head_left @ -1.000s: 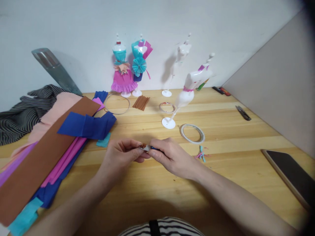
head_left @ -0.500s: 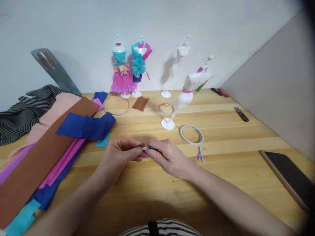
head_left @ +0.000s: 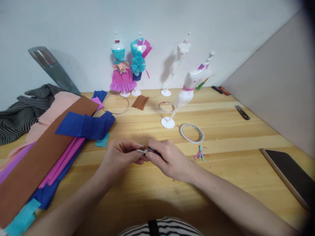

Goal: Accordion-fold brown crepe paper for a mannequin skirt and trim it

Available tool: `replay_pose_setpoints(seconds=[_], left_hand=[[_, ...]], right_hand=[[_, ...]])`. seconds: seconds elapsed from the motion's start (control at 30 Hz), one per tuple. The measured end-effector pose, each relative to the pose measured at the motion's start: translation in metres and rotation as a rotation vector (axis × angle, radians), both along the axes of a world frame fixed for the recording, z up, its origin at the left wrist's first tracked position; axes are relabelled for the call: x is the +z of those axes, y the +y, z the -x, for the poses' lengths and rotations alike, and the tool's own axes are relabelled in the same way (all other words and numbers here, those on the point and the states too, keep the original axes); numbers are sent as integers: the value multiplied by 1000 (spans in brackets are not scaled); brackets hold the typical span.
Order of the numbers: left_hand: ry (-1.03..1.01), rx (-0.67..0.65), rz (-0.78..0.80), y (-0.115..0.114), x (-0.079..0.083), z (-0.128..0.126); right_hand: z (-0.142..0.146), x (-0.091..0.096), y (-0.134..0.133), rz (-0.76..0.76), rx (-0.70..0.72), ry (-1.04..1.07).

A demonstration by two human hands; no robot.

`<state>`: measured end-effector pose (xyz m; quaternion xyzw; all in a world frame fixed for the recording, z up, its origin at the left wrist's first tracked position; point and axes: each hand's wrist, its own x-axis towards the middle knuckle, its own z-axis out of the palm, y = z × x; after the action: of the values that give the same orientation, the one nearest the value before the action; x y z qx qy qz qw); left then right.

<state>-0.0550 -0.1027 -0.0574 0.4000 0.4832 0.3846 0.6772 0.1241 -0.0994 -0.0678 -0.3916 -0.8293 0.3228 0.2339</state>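
Above the middle of the table my two hands meet, fingertips almost touching. My left hand [head_left: 125,152] pinches a small brown piece of crepe paper [head_left: 143,148] between thumb and fingers. Closed around a small tool with a dark blue handle [head_left: 153,150], my right hand [head_left: 168,159] keeps most of it covered. A pale, flat metal-looking part lies against the brown piece; its kind cannot be made out. Beyond the hands, a white mannequin [head_left: 185,97] with a pink waistband leans to the right. A roll of white tape [head_left: 181,133] lies right of my right hand.
Crepe paper strips, brown [head_left: 50,152] and blue [head_left: 73,125] among them, pile up at the left. Two dressed mannequins [head_left: 123,80] stand by the wall. A pleated brown piece [head_left: 140,102], a utility knife [head_left: 242,112], paper scraps [head_left: 200,153] and a phone [head_left: 287,173] lie about.
Both hands stay together at nearly the same place. My right hand has tilted slightly and the tool has turned a little against the brown piece. The view has shifted slightly.
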Motion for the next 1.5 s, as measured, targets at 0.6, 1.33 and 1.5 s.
replay_pose_setpoints(seconds=[0.6,1.33,1.5], left_hand=[[21,-135,93,8,-2,8],[-61,-164,104,8,-9,9],[-62,-242,122,8,-6,14]], right_hand=[[-2,-9,9,36,95,129],[2,-10,5,-10,77,129],[-1,-11,7,26,140,162]])
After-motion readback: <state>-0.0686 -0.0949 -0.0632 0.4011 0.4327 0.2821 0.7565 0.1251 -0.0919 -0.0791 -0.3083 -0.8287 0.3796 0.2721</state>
